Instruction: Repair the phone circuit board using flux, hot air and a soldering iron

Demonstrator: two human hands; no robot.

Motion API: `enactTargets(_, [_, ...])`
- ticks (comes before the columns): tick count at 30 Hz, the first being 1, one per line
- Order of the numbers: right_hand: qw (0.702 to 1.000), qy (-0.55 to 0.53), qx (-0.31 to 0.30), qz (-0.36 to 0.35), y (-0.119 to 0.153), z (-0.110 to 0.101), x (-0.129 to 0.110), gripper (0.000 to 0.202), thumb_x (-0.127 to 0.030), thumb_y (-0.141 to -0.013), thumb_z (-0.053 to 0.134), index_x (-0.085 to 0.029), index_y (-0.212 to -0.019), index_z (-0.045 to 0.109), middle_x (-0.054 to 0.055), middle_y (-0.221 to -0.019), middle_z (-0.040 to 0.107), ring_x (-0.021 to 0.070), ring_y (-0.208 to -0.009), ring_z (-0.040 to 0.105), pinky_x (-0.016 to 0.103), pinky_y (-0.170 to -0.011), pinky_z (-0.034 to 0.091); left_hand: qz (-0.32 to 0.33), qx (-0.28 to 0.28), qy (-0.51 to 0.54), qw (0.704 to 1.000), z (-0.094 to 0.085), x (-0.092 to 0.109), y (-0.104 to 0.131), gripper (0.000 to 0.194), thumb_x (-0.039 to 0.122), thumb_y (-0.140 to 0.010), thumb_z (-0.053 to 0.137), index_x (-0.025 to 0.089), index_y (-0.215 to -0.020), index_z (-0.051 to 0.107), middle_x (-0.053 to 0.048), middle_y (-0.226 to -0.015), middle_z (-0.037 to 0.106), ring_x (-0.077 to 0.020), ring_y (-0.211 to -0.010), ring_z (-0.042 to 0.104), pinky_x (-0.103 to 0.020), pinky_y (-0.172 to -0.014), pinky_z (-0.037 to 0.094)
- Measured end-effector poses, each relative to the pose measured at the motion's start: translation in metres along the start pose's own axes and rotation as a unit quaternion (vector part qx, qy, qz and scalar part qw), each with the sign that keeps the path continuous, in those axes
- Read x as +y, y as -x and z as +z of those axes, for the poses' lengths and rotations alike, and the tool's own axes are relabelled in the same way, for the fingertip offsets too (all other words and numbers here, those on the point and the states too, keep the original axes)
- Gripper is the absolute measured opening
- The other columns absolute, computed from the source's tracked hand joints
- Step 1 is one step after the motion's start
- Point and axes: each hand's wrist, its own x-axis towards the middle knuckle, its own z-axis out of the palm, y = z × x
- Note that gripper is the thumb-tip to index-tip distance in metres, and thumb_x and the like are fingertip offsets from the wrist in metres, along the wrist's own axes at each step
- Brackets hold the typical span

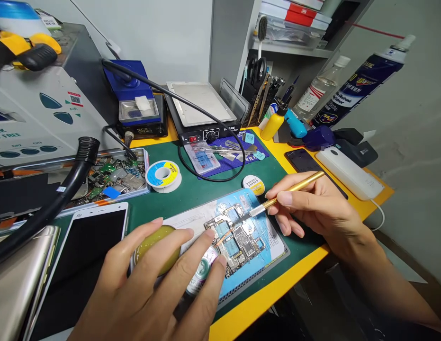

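Note:
My right hand (309, 203) grips a gold-handled craft knife (277, 195) like a pen. The blade reaches down to a phone circuit board (238, 241), near its upper middle. That board lies on a grey and blue work mat (195, 215). My left hand (166, 279) is spread open, palm down, with fingertips at the board's left edge. Beneath its fingers are an open tin of yellow-green paste (161, 246) and a small white round container (202, 272), both partly hidden. Whether the fingers press on either one I cannot tell.
A solder spool (163, 176) and a small round tin (254, 184) stand behind the mat. At left lie a white phone (85, 265) and a tray of loose boards (117, 177). A black hose (57, 199) and a looping cable (206, 113) cross the bench. A hot plate (202, 104) stands behind.

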Motion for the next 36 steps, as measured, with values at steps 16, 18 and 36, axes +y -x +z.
enactTargets(16, [0.985,0.154,0.055,-0.061,0.002,0.01,0.007,0.026,-0.034,-0.085,0.083,-0.015,-0.069,0.078,0.006,-0.055,0.071,0.0173,-0.045,0.065,0.023,-0.035,0.048,-0.012,0.029,0.005,1.0,0.005,0.001,-0.001,0.022,0.021,-0.093,0.058,0.03,-0.105,0.074,-0.001,-0.115,0.081,-0.0254,-0.112,0.062,-0.05,-0.125,0.028])
enactTargets(18, [0.982,0.161,0.063,-0.07,0.002,0.011,0.007,0.025,-0.033,-0.084,0.084,-0.015,-0.069,0.078,0.006,-0.056,0.071,0.0173,-0.045,0.065,0.023,-0.035,0.048,-0.012,0.029,0.008,0.999,0.005,0.001,-0.002,0.021,0.022,-0.093,0.059,0.03,-0.105,0.075,-0.001,-0.115,0.081,-0.0248,-0.111,0.062,-0.049,-0.125,0.028])
enactTargets(36, [0.982,0.15,0.057,-0.097,0.001,0.003,0.014,0.028,-0.033,-0.091,0.079,-0.015,-0.069,0.077,0.004,-0.058,0.071,0.0145,-0.044,0.066,0.019,-0.035,0.049,-0.007,0.024,0.006,1.0,0.006,0.001,0.0,0.021,0.021,-0.094,0.057,0.029,-0.106,0.073,-0.001,-0.115,0.08,-0.0251,-0.112,0.062,-0.051,-0.123,0.029])
